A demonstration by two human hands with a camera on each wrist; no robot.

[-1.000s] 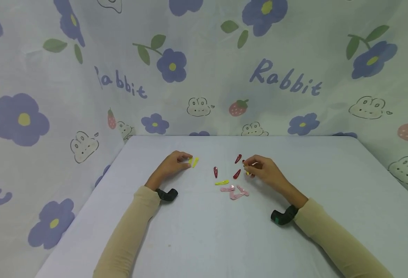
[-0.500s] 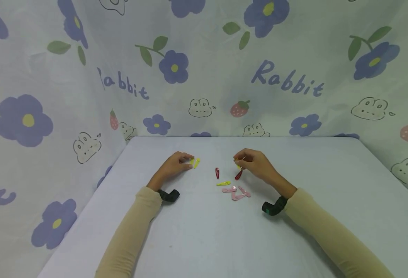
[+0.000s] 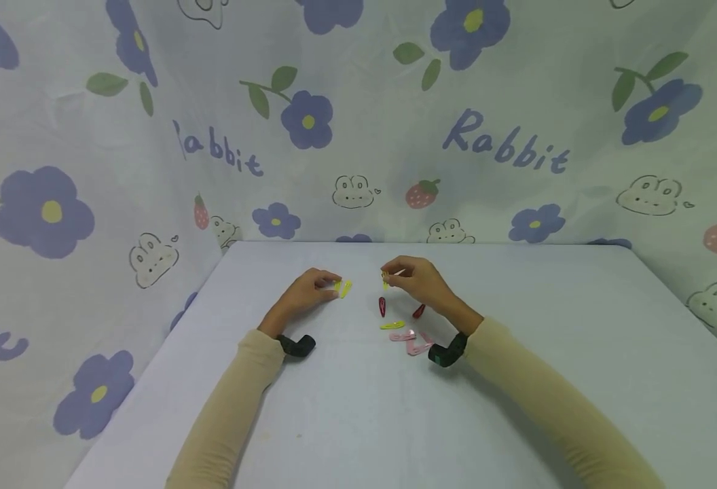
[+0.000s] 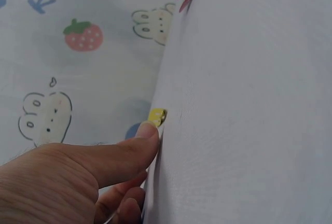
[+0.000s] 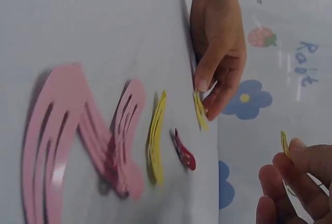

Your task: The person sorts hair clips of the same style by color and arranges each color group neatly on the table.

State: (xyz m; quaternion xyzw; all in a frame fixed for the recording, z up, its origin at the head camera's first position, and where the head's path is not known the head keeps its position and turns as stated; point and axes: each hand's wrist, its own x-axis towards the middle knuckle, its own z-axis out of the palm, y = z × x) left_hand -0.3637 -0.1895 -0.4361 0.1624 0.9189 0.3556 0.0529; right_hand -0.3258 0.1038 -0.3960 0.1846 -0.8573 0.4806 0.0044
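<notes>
My left hand (image 3: 306, 293) rests on the table, thumb and index finger at the two ends of a yellow snap hair clip (image 3: 337, 286). A second yellow clip (image 3: 346, 288) lies just right of it. In the left wrist view the thumb partly covers a yellow clip (image 4: 157, 116). My right hand (image 3: 416, 280) is raised above the table and pinches another yellow hair clip (image 5: 284, 142) between thumb and index finger. Under and in front of it lie a red clip (image 3: 382, 307), a second red clip (image 3: 419, 311) and a yellow clip (image 3: 392, 325).
Several pink hair clips (image 3: 402, 335) lie close together nearer the person, partly hidden by the right wrist camera (image 3: 447, 351). The white tabletop (image 3: 358, 407) ends at a far edge before a patterned curtain (image 3: 371, 136).
My right hand has moved left over the table with the yellow clip, passing above the red clips. My left hand stays beside its yellow clips.
</notes>
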